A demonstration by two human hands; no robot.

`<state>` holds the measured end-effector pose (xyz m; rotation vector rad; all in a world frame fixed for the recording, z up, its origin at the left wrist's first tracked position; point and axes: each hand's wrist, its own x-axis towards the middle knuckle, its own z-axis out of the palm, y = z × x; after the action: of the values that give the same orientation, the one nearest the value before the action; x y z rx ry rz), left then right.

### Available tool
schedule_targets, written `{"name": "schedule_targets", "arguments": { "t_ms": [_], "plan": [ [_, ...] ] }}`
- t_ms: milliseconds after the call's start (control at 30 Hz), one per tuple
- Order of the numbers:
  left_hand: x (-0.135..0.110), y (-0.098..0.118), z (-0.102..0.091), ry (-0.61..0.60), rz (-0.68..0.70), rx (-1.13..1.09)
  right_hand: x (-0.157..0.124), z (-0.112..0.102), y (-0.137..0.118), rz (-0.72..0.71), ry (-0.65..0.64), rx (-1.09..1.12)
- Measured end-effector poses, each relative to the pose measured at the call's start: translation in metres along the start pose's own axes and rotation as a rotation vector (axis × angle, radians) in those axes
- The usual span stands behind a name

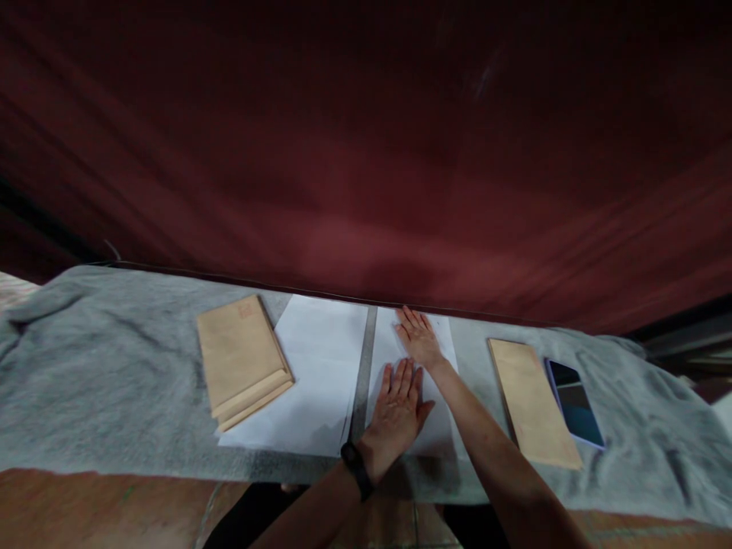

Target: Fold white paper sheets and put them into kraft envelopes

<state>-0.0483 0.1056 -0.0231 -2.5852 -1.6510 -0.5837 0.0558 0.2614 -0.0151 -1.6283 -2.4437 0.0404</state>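
My left hand point(396, 410) lies flat, fingers together, on the near part of a white folded sheet of paper point(384, 352). A black band sits on that wrist. My right hand point(419, 337) presses palm-down on the far part of the same sheet, fingers slightly spread. Neither hand grips anything. A second, wider white sheet point(314, 377) lies just to the left, apart from the first by a narrow gap of grey cloth.
A grey cloth point(108, 381) covers the table. A stack of tan envelopes point(240, 358) rests on the left sheet's edge. A single tan envelope point(531, 400) and a dark phone point(573, 402) lie to the right. A dark red curtain point(366, 152) hangs behind.
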Motion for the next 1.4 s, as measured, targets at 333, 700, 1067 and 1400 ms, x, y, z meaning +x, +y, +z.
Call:
{"name": "schedule_targets", "arguments": {
  "t_ms": [333,700,1067,1400],
  "plan": [
    [-0.001,-0.001,-0.002,-0.017,-0.008,-0.024,-0.054,0.011,0.034,0.158,0.090,-0.109],
    [-0.001,0.002,-0.003,-0.024,-0.028,-0.009,-0.137,0.001,0.036,0.220,0.207,-0.118],
    [-0.020,0.014,-0.004,-0.044,0.052,0.009,-0.162,-0.014,-0.009,0.041,0.116,0.043],
    [-0.037,0.008,-0.023,-0.074,-0.026,0.014,-0.172,-0.017,-0.008,0.023,0.078,0.045]
  ]
}}
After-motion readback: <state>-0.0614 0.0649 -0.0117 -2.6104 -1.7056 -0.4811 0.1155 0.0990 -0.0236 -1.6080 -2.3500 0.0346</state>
